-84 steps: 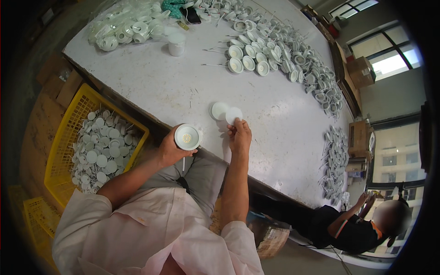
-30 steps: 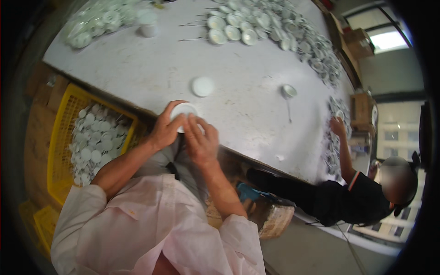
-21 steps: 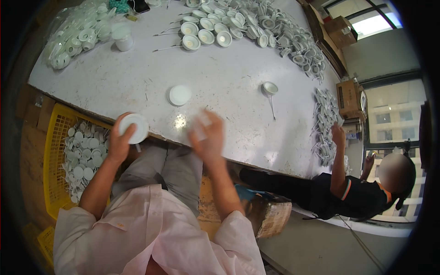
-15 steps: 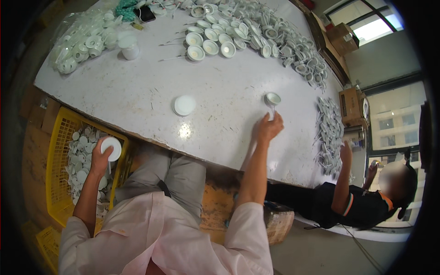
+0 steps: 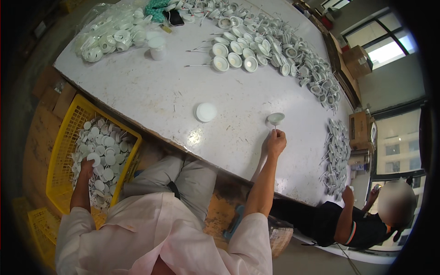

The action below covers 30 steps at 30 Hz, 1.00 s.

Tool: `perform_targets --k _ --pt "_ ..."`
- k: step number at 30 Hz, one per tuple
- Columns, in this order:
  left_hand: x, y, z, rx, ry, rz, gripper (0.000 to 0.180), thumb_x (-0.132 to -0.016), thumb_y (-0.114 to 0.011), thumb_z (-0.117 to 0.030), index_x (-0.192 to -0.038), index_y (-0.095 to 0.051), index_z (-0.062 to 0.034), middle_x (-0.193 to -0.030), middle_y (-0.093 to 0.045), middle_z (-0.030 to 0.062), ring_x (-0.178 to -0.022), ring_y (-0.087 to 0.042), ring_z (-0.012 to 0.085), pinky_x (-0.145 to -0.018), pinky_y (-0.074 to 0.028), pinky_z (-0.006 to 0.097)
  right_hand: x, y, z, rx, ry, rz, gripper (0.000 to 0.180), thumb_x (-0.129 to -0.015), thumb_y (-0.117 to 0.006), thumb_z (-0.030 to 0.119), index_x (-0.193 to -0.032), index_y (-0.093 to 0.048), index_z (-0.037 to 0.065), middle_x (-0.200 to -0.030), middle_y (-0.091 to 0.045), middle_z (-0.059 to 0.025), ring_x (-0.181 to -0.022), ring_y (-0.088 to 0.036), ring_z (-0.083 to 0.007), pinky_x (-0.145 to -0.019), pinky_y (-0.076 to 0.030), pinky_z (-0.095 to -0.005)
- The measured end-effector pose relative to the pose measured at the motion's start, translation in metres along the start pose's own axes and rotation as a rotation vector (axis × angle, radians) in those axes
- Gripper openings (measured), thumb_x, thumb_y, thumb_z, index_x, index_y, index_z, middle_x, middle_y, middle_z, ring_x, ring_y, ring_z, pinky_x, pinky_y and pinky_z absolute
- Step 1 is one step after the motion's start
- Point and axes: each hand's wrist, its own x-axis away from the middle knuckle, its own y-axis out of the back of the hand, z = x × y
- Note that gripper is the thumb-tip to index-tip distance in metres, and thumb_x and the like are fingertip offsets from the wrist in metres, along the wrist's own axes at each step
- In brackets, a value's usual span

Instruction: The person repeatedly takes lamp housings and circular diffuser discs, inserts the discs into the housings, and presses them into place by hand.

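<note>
My right hand (image 5: 277,143) pinches the thin wire of a shallow, cup-shaped white lamp piece (image 5: 276,119) just above the table's right half. My left hand (image 5: 86,169) is down in the yellow basket (image 5: 60,158), its fingers closed at a round white lamp piece (image 5: 93,159). Many similar white discs with wires lie heaped around that hand, and its fingertips are partly hidden. On the table (image 5: 156,98) between my hands rests a round white lid or disc (image 5: 206,112), touched by neither.
A big pile of cup-shaped lamp pieces (image 5: 275,50) covers the far table, with another heap (image 5: 337,156) at the right edge. A bag of white rings (image 5: 114,39), a white tub (image 5: 157,48) and a phone (image 5: 173,18) sit far left. Another person (image 5: 348,224) works at right.
My left hand has lowered a white lamp piece from above the basket's edge into the heap. My right hand now grips the wire and the cup-shaped piece has tilted. The whole view has shifted.
</note>
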Motion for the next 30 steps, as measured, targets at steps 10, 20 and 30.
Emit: perform_targets --k 10,20,30 --pt "0.206 -0.226 -0.121 -0.156 -0.456 0.653 0.037 -0.085 -0.06 -0.002 -0.12 -0.049 0.0024 -0.116 -0.061 0.0149 -0.103 -0.062 0.0223 -0.081 -0.051 0.03 0.143 -0.002 0.101 -0.875 -0.215 0.439 0.006 -0.089 -0.06 0.008 -0.085 -0.058 0.004 -0.072 -0.056 0.0018 -0.062 -0.048 -0.0044 -0.057 -0.038 -0.0189" --pt "0.284 -0.335 -0.154 -0.175 -0.835 0.785 0.074 -0.068 -0.082 -0.01 -0.129 -0.041 0.0003 -0.117 -0.055 0.0097 -0.112 -0.052 0.0186 -0.094 -0.044 0.033 0.25 -0.008 0.173 -1.058 -0.156 0.966 0.005 -0.089 -0.062 0.005 -0.088 -0.058 0.003 -0.083 -0.06 0.0027 -0.075 -0.05 -0.0039 -0.067 -0.041 -0.0181" --pt "0.281 -0.317 -0.152 -0.311 -0.843 0.627 0.073 -0.065 -0.081 -0.009 -0.127 -0.043 0.0002 -0.118 -0.057 0.0131 -0.111 -0.055 0.0212 -0.095 -0.044 0.034 0.128 -0.062 0.172 -0.178 0.27 0.298 0.04 -0.078 -0.07 0.025 -0.107 -0.062 -0.001 -0.095 -0.06 -0.0127 -0.08 -0.06 -0.0201 -0.07 -0.049 -0.0315"
